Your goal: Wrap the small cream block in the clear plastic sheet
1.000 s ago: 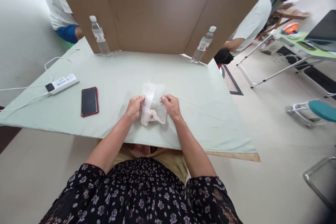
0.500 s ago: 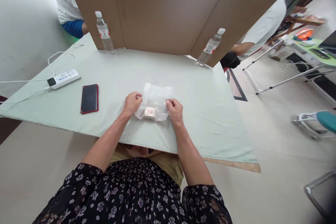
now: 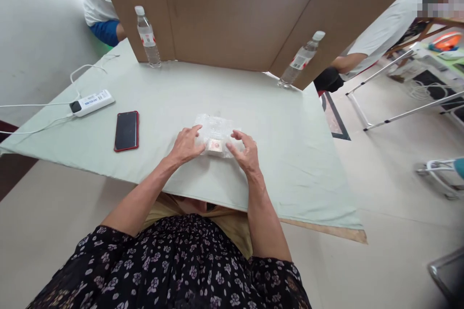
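A sheet of clear bubble wrap (image 3: pixel 214 123) lies on the pale green tablecloth in front of me. At its near edge sits a small cream box (image 3: pixel 215 146) with a reddish print on top. My left hand (image 3: pixel 186 145) is at the left side of the wrap, its thumb and fingers apart. On the other side is my right hand (image 3: pixel 245 149), fingers curved and spread, with the thumb near the box. Neither hand grips anything. Whether the fingertips touch the wrap is hard to tell.
A red-cased phone (image 3: pixel 126 131) and a white power strip (image 3: pixel 92 102) with cables lie to the left. A tall cardboard panel (image 3: pixel 224 19) stands at the back, with water bottles (image 3: pixel 148 38) at its left and right. A person's arm (image 3: pixel 350 63) shows beyond it.
Both hands have let go of the wrap's side edges and opened around the box. The wrap has settled lower, and the whole view has shifted slightly.
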